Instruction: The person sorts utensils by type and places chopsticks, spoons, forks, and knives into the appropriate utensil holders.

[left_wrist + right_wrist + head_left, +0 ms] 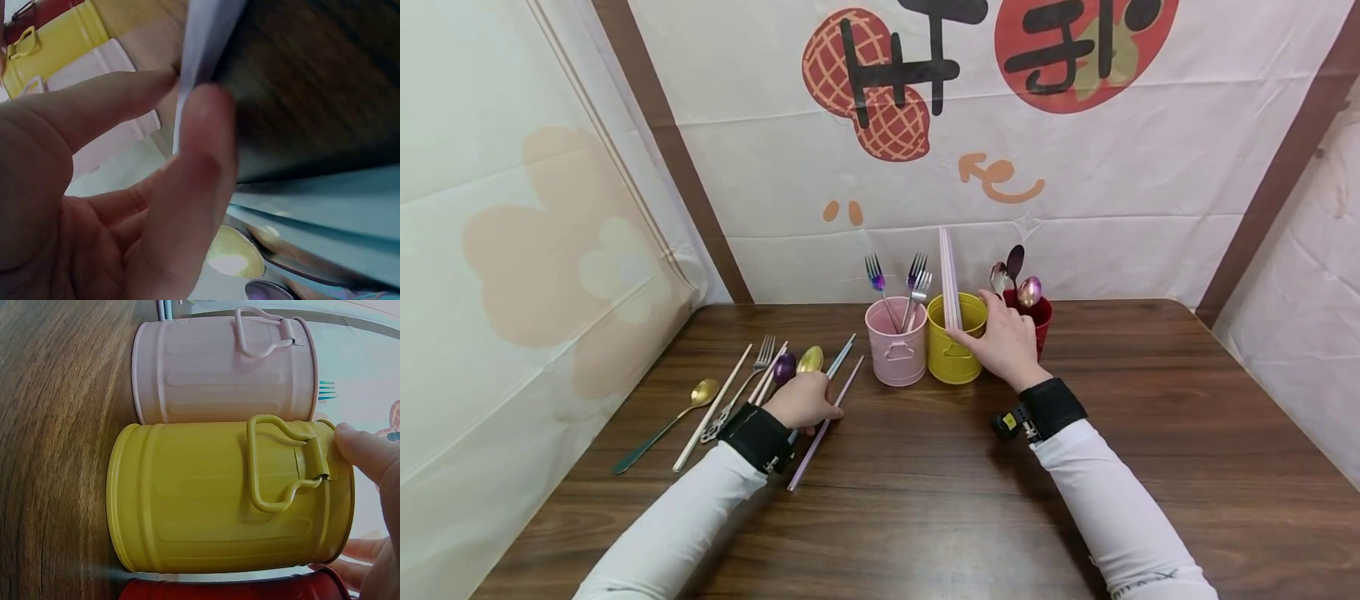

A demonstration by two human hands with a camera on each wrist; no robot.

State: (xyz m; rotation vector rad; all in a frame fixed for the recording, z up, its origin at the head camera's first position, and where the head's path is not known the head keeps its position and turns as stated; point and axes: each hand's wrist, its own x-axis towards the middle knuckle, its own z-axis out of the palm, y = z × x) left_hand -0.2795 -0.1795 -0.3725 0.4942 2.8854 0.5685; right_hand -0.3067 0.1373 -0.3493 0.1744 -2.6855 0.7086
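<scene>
On the left of the table, my left hand pinches a lilac chopstick between thumb and index finger; the left wrist view shows the chopstick at the fingertips. Light blue chopsticks, a gold spoon and a purple spoon lie close by that hand. At the back, my right hand grips the rim of a yellow cup, thumb at the near side and fingers round the far side. Pale pink and lilac chopsticks stand in this cup.
A pink cup with several forks stands left of the yellow one, and a red cup with spoons stands right. Further left lie a green-handled spoon, a pale chopstick, a fork and pinkish chopsticks.
</scene>
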